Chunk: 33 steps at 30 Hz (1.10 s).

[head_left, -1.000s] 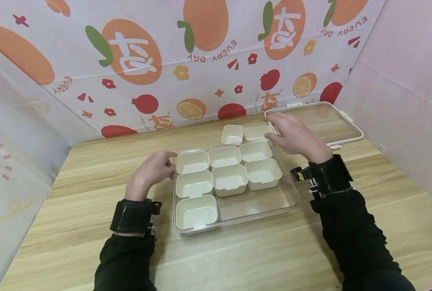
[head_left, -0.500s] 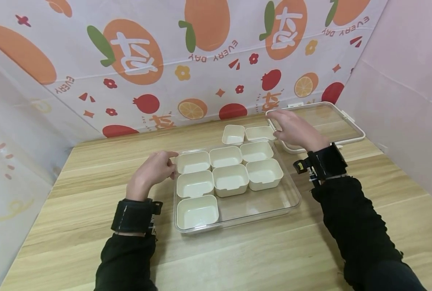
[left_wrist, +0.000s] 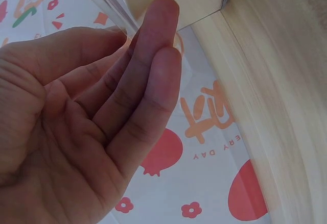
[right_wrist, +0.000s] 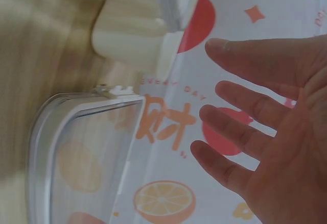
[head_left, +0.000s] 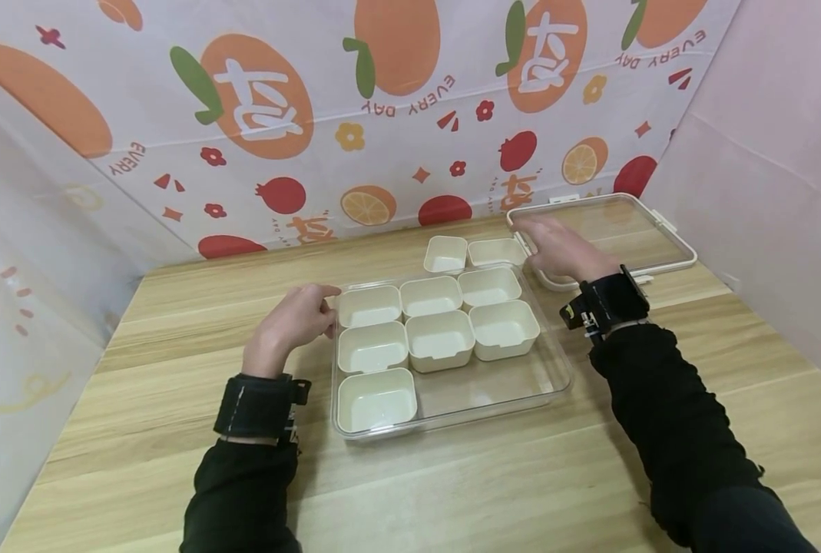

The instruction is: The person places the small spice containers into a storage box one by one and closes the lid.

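A clear plastic storage box (head_left: 482, 403) stands on the table with several cream tubs (head_left: 377, 401) inside. My left hand (head_left: 296, 324) is at its back left corner, thumb and index finger pinching the rim; in the left wrist view the other fingers (left_wrist: 159, 76) lie bent beside the wall. My right hand (head_left: 564, 250) hovers over the near left corner of a clear lid with a white frame (head_left: 686, 257), close to a loose cream tub (head_left: 496, 252). In the right wrist view its fingers (right_wrist: 225, 170) are spread and hold nothing.
Another loose cream tub (head_left: 445, 253) stands behind the box, left of the first. A fruit-print cloth (head_left: 396, 169) hangs behind the wooden table (head_left: 196, 338). The box's front right part shows bare floor.
My right hand has moved slightly right, away from the loose tub and over the lid's edge. The left hand stays at the box corner. The tubs have not moved.
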### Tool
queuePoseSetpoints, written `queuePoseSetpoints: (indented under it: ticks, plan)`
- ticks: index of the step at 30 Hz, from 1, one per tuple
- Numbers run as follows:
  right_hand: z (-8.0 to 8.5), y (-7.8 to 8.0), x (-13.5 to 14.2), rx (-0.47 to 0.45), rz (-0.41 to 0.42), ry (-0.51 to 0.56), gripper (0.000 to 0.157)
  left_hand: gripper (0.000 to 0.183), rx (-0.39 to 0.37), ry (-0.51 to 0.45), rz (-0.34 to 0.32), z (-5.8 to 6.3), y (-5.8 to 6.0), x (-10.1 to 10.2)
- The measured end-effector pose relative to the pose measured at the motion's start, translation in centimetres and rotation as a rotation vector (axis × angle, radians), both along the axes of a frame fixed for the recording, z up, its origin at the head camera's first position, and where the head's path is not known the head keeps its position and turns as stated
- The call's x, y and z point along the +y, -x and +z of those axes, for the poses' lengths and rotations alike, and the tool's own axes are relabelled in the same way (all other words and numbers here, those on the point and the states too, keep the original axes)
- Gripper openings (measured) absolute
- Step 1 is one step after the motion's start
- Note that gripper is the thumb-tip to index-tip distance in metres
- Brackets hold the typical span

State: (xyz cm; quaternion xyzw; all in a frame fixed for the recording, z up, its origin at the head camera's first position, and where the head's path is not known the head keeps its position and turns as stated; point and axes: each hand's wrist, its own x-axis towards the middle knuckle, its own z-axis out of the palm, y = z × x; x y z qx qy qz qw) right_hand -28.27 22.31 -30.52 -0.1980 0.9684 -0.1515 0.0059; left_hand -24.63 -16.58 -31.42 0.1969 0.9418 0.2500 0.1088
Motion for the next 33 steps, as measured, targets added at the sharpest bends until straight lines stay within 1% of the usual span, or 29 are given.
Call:
queuePoseSetpoints:
  ticks: [9, 16, 20, 27, 33]
  plan:
    - [-1.0, 1.3, 0.2, -0.037, -0.007, -0.004, 0.067, 0.045, 0.005, 0.005, 0.006, -0.1, 0.1, -0.1]
    - [-1.7, 1.8, 0.4, -0.062, -0.006, 0.01, 0.068, 0.047, 0.003, 0.003, -0.003, -0.2, 0.2, 0.0]
    - [-2.1, 2.1, 0.5, -0.06, 0.006, 0.003, 0.067, 0.047, 0.004, 0.002, 0.001, -0.2, 0.1, 0.0]
    - [-2.6, 2.9, 0.6, -0.093, 0.033, -0.003, 0.067, 0.047, 0.001, 0.005, 0.006, -0.2, 0.1, 0.0]
    - [-3.0, 3.2, 0.6, -0.1, 0.05, -0.006, 0.066, 0.046, 0.002, 0.012, 0.011, -0.2, 0.2, 0.0]
